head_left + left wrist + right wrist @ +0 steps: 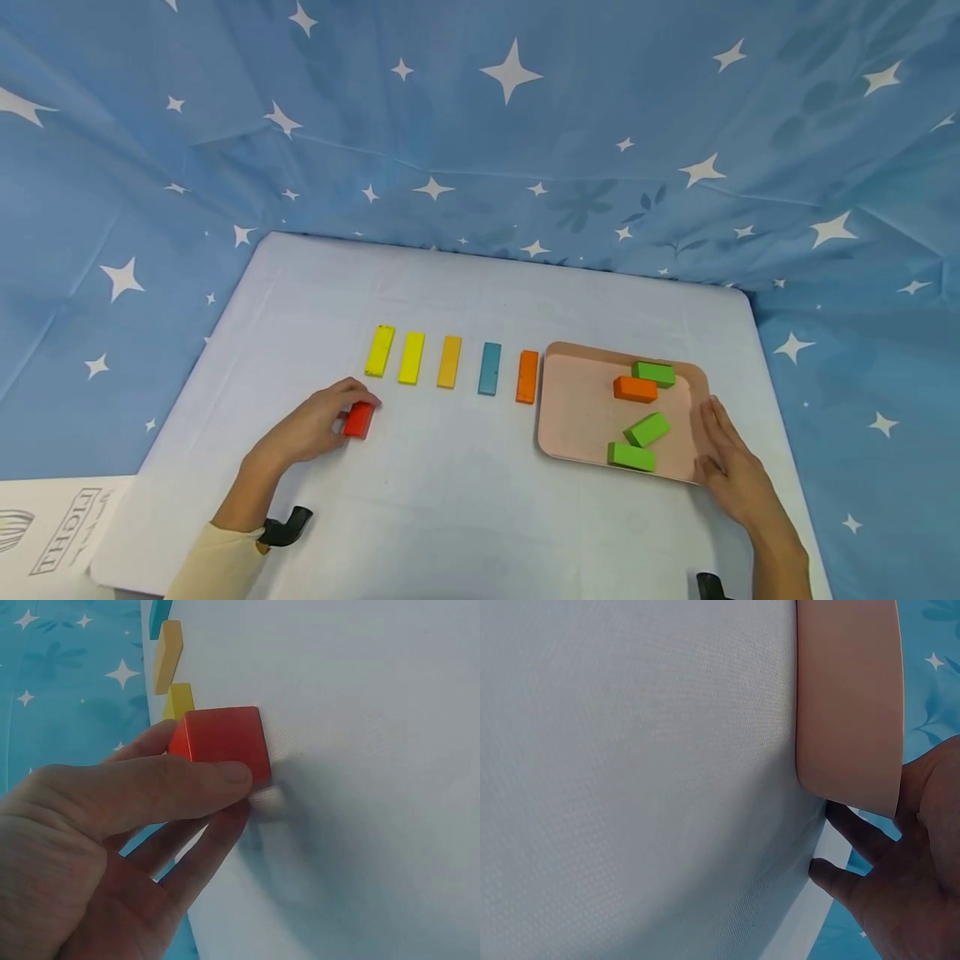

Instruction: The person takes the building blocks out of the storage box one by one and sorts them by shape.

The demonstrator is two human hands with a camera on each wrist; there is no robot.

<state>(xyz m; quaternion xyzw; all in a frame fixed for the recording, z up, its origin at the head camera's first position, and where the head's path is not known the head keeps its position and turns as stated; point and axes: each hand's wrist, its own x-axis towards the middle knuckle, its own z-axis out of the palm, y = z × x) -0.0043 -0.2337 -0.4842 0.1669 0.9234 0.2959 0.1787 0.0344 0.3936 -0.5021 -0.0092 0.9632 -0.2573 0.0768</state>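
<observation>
A red block (pixel 359 420) is pinched between the thumb and fingers of my left hand (pixel 313 423), close over the white table to the left. In the left wrist view the thumb lies along the near side of the red block (pixel 225 739). My right hand (pixel 738 475) rests at the right edge of a pink tray (pixel 573 417), fingers extended along its rim. The right wrist view shows the fingers spread by the corner of the tray (pixel 851 705). Inside the tray lie an orange block (pixel 635 389) and three green blocks (pixel 631 457).
A spaced row runs left of the tray: two yellow blocks (pixel 411 358), an amber block (pixel 449 362), a blue block (pixel 489 368) and an orange block (pixel 527 377). Behind the table (pixel 465 292) hangs a blue starry cloth (pixel 480 150). Printed white material (pixel 60 533) lies at the lower left.
</observation>
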